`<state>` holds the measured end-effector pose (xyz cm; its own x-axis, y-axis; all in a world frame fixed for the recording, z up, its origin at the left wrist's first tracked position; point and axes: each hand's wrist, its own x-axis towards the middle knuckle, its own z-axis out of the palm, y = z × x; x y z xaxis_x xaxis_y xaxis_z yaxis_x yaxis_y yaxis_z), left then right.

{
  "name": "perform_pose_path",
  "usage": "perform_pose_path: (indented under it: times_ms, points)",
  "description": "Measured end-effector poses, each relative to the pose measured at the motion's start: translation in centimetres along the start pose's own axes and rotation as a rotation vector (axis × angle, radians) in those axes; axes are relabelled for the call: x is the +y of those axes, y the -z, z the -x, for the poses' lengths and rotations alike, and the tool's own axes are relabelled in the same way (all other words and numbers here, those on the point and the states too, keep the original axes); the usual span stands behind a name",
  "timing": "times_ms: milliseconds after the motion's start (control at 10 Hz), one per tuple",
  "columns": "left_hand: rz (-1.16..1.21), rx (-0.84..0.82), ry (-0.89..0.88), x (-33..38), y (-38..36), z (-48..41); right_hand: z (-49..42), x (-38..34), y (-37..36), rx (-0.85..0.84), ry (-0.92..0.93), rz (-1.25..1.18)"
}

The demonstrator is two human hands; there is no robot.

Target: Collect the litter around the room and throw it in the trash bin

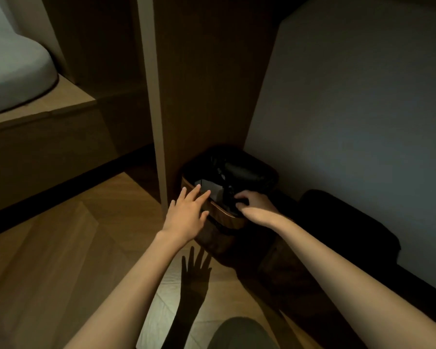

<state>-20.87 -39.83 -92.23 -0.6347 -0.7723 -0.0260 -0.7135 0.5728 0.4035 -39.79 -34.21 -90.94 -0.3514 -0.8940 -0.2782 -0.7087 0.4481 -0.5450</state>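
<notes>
Down at the bottom edge of the frame a rounded grey-green shape (pixel 239 333), probably the person's knee, pokes in, and just above it a lit patch of the wooden floor (pixel 68 248) carries the dark shadow (pixel 195 275) of a spread hand. Both bare forearms rise from the lower corners toward the middle of the picture. The left hand (pixel 186 214) is flat and wide, fingers splayed, holding nothing, its fingertips reaching over the near-left rim of the trash bin. The right hand (pixel 252 201) is curled at the bin's near rim, fingers bent down against the dark edge of the liner; whether it pinches the liner or some small thing cannot be told in the gloom. The trash bin (pixel 227 216) stands on the floor at the centre of the frame, a brown wood-grain body lined with a black bag (pixel 247 172). Inside, near the left rim, lies a pale crumpled piece of litter (pixel 210 188), just beyond the left fingertips. Behind the bin a wooden panel (pixel 207 84) climbs to the top of the frame, with a pale wall (pixel 363 122) at the right. A white mattress (pixel 10 71) on a wooden platform fills the upper left.
</notes>
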Motion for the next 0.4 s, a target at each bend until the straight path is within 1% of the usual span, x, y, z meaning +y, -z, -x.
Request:
perform_pose_path:
  times_ms: [100,200,300,400]
  points:
    - [-0.111,-0.094,-0.035,0.2,-1.2,-0.4,1.2,1.0,-0.7,-0.097,0.09,0.15]
    - [-0.17,-0.135,-0.044,-0.2,-2.2,-0.5,1.5,2.0,-1.9,-0.079,0.167,0.257]
    - [-0.168,-0.084,-0.054,-0.5,-2.7,-0.4,1.3,2.7,-2.5,-0.066,0.206,0.281]
    - [-0.13,-0.092,-0.036,-0.1,-2.6,-0.6,1.0,2.9,-2.4,-0.037,0.194,0.184]
